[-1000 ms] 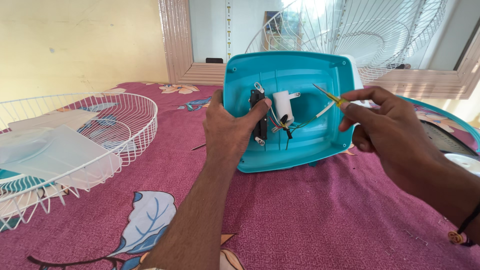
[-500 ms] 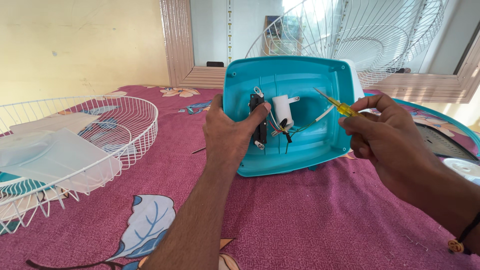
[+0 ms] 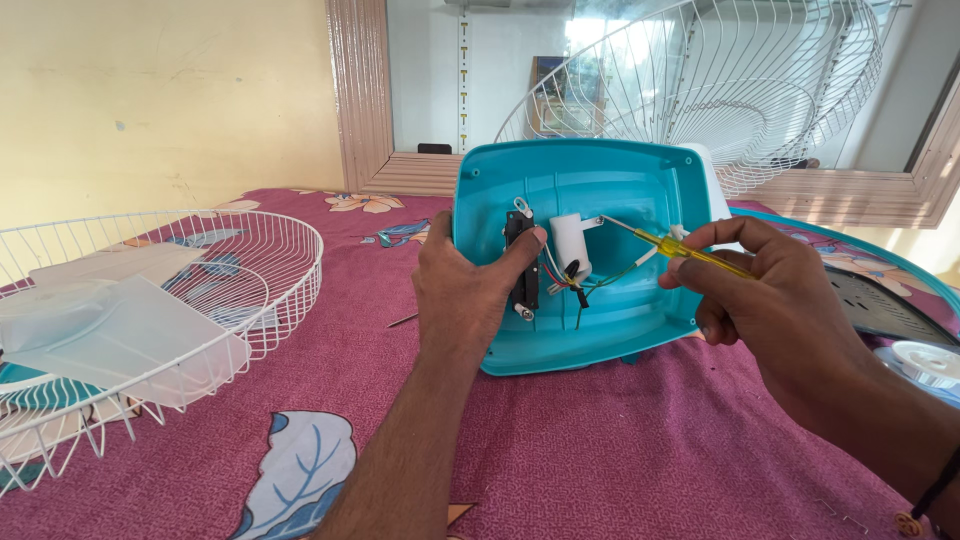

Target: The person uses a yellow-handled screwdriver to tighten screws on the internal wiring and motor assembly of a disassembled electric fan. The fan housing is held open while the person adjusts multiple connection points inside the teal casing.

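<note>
A teal plastic fan housing (image 3: 600,300) stands tilted on its lower edge on the maroon floral cloth, open hollow facing the person. Inside sit a black switch block (image 3: 521,262), a white cylinder (image 3: 571,241) and a knot of coloured wires (image 3: 578,281). A yellow-handled screwdriver (image 3: 690,252) slants in, its metal tip near the cylinder, possibly touching it.

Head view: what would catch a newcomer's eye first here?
The turquoise fan housing stands open at centre on the maroon floral cloth, wires and a black switch block showing inside. The left hand grips it, the right hand points a yellow-handled screwdriver in. A white wire fan guard lies left.
</note>
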